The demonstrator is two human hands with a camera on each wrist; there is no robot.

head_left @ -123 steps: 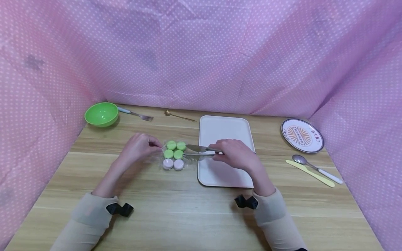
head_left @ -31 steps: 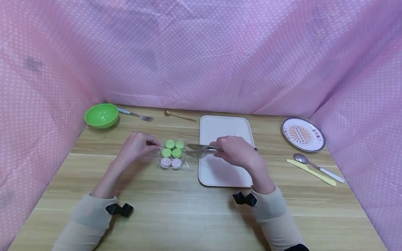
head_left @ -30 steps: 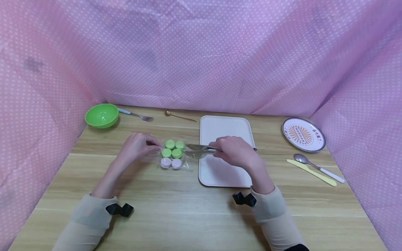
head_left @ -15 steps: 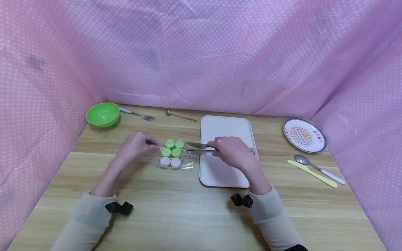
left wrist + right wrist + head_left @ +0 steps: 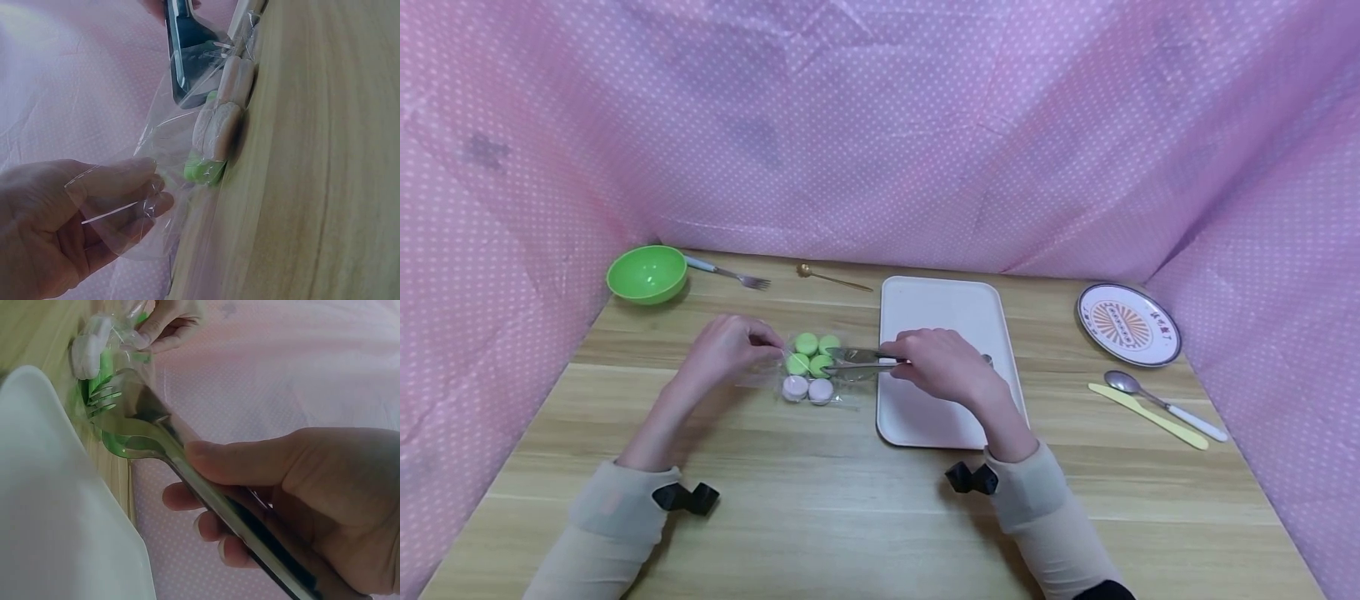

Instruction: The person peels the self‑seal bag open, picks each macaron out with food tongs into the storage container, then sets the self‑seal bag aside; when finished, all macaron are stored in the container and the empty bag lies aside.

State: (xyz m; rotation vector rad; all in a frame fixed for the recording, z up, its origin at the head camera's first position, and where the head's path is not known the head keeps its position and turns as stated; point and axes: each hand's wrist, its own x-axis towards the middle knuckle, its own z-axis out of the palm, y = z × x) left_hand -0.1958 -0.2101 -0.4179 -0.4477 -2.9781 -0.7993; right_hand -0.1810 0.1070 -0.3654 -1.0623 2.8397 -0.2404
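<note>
My left hand [image 5: 727, 350] pinches the edge of a clear plastic bag [image 5: 165, 134] in the head and left wrist views. Inside the bag lie several macarons, green [image 5: 797, 364] and pale pink [image 5: 795, 388], in two columns on the table. My right hand [image 5: 942, 362] grips metal serving tongs [image 5: 187, 478] above the left side of a white tray [image 5: 936, 300]. One arm of the tongs ends in fork tines, the other in a broad flat blade. Their spread ends reach to the green macarons at the right; whether they touch one I cannot tell.
A green bowl [image 5: 647, 275] and a fork [image 5: 727, 272] stand back left, with a small gold spoon [image 5: 833, 277] right of them. On the right are a patterned plate [image 5: 1129, 325], a white-handled spoon [image 5: 1165, 406] and a yellow knife [image 5: 1147, 416]. Pink dotted cloth [image 5: 880, 142] encloses the table.
My right hand has moved left with the tongs, whose ends now overlap the right-hand green macarons. Over the last second my left hand has stayed nearly still on the bag's edge.
</note>
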